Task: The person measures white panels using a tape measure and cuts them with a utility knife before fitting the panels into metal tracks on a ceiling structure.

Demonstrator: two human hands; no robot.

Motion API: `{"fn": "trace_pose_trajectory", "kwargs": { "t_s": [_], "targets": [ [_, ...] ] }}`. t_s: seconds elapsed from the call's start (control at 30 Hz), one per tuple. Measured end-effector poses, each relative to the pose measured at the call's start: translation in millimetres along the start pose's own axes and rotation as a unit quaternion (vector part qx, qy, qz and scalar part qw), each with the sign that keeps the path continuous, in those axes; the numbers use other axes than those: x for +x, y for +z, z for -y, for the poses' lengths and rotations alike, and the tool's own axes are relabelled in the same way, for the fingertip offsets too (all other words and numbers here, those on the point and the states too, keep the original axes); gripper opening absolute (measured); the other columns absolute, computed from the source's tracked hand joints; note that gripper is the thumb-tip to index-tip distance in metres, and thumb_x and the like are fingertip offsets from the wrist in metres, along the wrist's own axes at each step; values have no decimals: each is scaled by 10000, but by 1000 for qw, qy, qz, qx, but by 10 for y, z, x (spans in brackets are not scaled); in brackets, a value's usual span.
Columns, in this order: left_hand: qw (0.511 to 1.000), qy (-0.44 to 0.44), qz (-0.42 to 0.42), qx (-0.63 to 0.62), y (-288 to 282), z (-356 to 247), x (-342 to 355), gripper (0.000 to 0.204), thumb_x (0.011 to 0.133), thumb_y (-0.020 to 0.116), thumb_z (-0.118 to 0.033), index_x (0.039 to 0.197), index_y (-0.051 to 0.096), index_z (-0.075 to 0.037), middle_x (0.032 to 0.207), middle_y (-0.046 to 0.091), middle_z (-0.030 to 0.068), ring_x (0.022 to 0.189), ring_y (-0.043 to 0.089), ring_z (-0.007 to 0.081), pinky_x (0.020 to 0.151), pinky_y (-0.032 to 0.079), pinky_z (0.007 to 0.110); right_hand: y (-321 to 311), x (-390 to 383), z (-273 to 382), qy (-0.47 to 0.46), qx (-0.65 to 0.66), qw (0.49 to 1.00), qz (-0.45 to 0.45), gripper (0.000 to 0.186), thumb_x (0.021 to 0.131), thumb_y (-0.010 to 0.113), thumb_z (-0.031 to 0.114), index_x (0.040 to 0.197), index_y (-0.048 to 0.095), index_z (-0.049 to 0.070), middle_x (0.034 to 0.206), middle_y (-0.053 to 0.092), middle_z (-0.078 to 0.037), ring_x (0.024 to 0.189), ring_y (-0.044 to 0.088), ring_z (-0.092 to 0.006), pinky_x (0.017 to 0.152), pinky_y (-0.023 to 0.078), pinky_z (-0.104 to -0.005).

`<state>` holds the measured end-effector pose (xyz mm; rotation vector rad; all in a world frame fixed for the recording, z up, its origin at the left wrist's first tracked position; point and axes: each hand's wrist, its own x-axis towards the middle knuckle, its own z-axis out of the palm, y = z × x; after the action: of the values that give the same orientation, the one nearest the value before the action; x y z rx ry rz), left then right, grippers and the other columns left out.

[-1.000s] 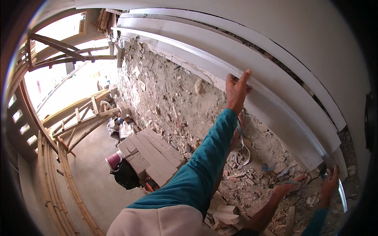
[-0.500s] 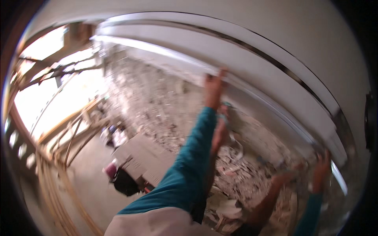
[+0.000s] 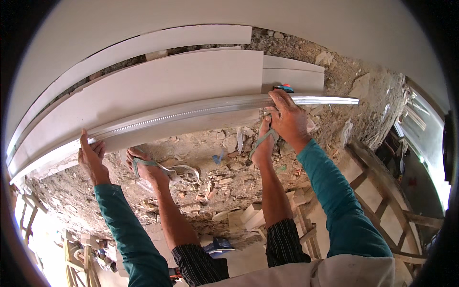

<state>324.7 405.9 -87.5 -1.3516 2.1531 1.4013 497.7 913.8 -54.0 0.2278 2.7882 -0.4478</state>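
Note:
A long, thin metal profile, silvery with a row of small perforations or ridges along it, runs across in front of me from the lower left to the right. My left hand holds it near its left part, the index finger reaching up over the strip. Further along, my right hand grips it with the fingers curled over the top, and its end sticks out beyond the hand. Behind the profile lie pale flat boards. A small red and blue object rests on a board just past my right hand.
Rubble and broken stone cover the ground around my sandaled feet. A loose white strap lies by my left foot. Wooden framing stands at the right, more timber at the lower left. A pale wall rises beyond the boards.
My view has swung round, and the profile that slanted down to the right now runs nearly level. Both hands stay on it. The picture has become sharper.

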Motion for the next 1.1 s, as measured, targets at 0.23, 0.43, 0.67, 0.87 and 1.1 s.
{"fn": "trace_pose_trajectory", "kwargs": {
  "t_s": [0.23, 0.43, 0.67, 0.87, 1.1],
  "targets": [
    [1000, 27, -1, 5, 50, -28, 19, 518, 830, 802, -521, 1025, 694, -53, 785, 691, 89, 696, 684, 168, 650, 570, 261, 77, 77, -37, 18, 20, 999, -18, 393, 903, 723, 154, 1285, 639, 113, 1293, 640, -90, 967, 729, -312, 789, 622, -443],
    [999, 25, -26, 3, 178, -114, 92, 532, 830, 797, -535, 1044, 689, -60, 786, 694, 83, 677, 668, 152, 641, 557, 249, 126, 221, -67, 17, 4, 999, -33, 476, 909, 695, 139, 1375, 606, 182, 1336, 613, -78, 978, 728, -314, 792, 623, -446],
    [1000, 22, -18, 2, 174, -27, 163, 549, 814, 800, -569, 993, 672, -66, 786, 694, 85, 667, 658, 144, 622, 533, 236, 179, 252, -40, 33, -20, 999, -27, 537, 852, 711, 107, 1363, 614, 238, 1338, 606, -60, 962, 727, -311, 771, 625, -454],
    [997, 53, -35, 33, 216, -106, 71, 562, 813, 798, -579, 969, 659, -57, 785, 692, 84, 664, 656, 146, 610, 523, 238, 171, 295, -39, 44, -2, 999, -25, 537, 846, 722, 106, 1356, 614, 234, 1320, 607, -63, 912, 727, -323, 759, 625, -464],
    [998, 36, -39, 20, 185, -48, 145, 568, 814, 797, -583, 971, 660, -54, 781, 691, 86, 663, 655, 150, 605, 518, 240, 173, 304, -23, 28, -8, 999, -22, 514, 860, 726, 135, 1355, 614, 216, 1314, 609, -60, 958, 722, -320, 763, 621, -468]
  ]
}}
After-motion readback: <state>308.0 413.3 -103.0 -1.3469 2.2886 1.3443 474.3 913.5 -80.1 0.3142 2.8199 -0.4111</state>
